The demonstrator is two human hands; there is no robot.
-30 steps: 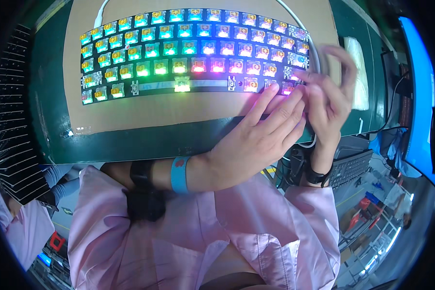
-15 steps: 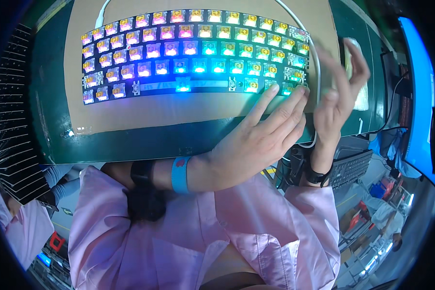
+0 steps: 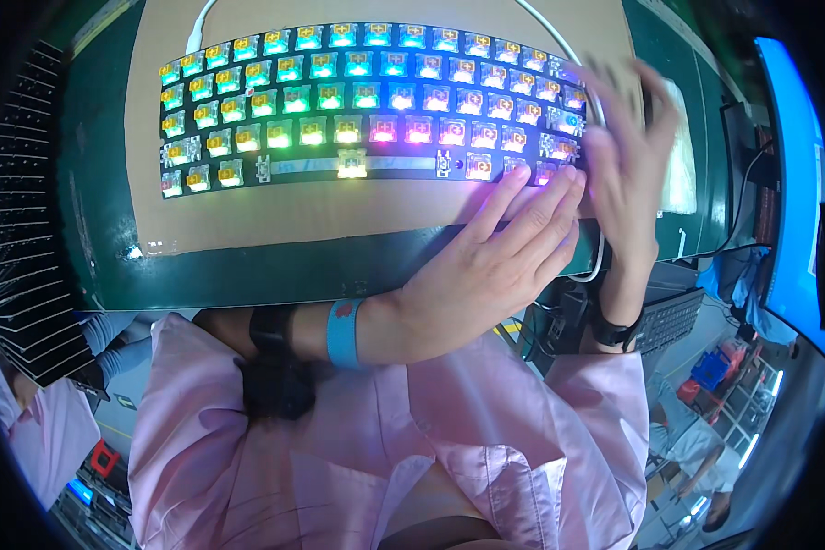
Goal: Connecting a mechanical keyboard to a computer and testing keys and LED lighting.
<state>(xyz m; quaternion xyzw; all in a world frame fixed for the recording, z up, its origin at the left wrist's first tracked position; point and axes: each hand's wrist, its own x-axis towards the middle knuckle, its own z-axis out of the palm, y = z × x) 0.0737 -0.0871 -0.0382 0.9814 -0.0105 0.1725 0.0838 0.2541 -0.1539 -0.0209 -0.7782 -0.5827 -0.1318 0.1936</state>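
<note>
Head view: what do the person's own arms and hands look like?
The left hand and right hand are ungloved. Loose pink sleeves cover the upper arms. The left wrist wears a blue band with a small reddish mark; the right, a black strap.

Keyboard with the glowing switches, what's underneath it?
A tan sheet shows around and under the keyboard, lying on a green table. What's directly beneath the keyboard is covered, so I can't tell.

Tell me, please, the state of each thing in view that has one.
Keyboard: lit in several colours, switches bare of keycaps.
White cable: seemingly plugged in at the keyboard's upper left.
Left hand: fingertips on the keyboard's lower right.
Right hand: fingers spread, blurred, holding nothing visible.
Monitor: on, its screen blue.
</note>
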